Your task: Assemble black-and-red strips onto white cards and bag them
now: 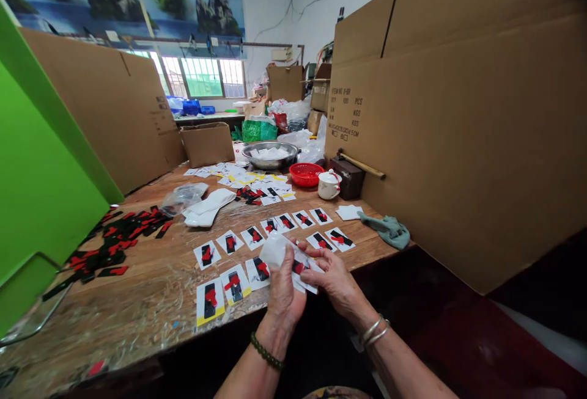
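While left hand point(285, 289) clasps white pouch point(274, 250), right hand point(337, 278) pinches card point(300, 266).

A small packing workshop, its worn wooden workbench point(151, 289) bearing rows of printed cards point(210, 301) topped with red and black pieces; a loose pile of such pieces point(123, 234) is lying at left. Large cardboard cartons point(449, 112), one printed with item number and quantity, are flanking the bench, and plastic bags point(291, 110) are crowding behind.
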Tool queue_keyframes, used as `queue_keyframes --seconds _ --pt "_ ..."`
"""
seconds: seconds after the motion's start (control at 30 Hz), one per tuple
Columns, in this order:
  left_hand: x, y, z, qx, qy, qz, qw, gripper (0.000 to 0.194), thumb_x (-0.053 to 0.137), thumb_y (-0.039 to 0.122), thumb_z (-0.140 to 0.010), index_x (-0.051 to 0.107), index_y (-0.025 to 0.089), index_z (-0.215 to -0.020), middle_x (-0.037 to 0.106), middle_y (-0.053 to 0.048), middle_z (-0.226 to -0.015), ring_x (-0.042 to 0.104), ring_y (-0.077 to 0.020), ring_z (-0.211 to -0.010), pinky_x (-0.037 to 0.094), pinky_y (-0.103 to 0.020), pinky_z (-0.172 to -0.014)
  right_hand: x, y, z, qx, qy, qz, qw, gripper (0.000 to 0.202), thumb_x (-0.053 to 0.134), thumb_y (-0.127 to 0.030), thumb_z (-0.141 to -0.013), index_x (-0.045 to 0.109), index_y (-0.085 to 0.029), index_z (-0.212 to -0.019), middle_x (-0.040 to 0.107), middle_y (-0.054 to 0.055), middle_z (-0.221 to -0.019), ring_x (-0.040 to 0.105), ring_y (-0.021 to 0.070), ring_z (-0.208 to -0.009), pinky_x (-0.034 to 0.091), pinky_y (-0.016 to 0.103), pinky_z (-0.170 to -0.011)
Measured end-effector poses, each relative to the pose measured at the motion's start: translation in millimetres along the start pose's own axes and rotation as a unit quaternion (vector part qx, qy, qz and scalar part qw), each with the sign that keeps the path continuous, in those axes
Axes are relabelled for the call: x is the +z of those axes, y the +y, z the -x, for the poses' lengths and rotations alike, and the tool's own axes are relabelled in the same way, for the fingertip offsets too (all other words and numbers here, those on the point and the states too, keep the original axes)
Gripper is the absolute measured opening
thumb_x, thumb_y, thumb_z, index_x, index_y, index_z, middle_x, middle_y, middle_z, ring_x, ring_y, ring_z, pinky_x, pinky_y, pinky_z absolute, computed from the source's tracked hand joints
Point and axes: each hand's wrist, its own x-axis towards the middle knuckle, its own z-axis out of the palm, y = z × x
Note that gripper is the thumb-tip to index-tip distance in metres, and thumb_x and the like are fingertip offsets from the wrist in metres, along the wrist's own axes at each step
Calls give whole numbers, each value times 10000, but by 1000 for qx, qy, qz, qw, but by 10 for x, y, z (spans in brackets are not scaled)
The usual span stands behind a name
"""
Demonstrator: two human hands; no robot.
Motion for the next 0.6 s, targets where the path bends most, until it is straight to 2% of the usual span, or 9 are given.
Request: queue_keyframes --seconds 0.07,0.2,0.37,0.53,0.6 --pt "9 -42 16 -5 -8 9 1000 212 745 161 -763 678 137 -963 708 -63 -877 677 -164 -777 554 -299 -764 13 17 -7 -21 30 -5 999 637 915 -279 -446 541 -197 -956 739 17 -760 679 196 -669 486 299 -631" --pt "20 -49 17 -10 4 16 1000 126 702 148 -800 682 138 -923 702 -56 -849 671 -156 -756 556 -300 -769 24 40 0 -25 60 32 997 603 895 -325 -487 536 -209 -958 703 -26 -673 607 151 -528 439 266 -533" --pt "16 -83 20 -13 19 19 1000 89 649 126 -837 683 116 -919 695 -75 -855 668 -154 -766 549 -277 -765 7 -3 1 -43 58 28 997 569 905 -305 -465 538 -197 -887 673 -41 -624 611 139 -569 462 255 -573" --pt "-5 -99 15 -23 20 28 999 84 631 139 -851 678 136 -920 688 -67 -860 664 -162 -778 550 -285 -756 -29 -45 24 -29 12 39 999 579 881 -342 -527 544 -193 -973 659 -44 -632 535 106 -460 389 218 -423" --pt "-15 -102 14 -22 12 23 999 86 641 151 -846 678 132 -922 683 -67 -864 659 -158 -762 546 -268 -715 -31 -47 27 -45 29 44 998 576 885 -340 -512 543 -191 -950 624 -66 -591 502 91 -426 385 215 -409"
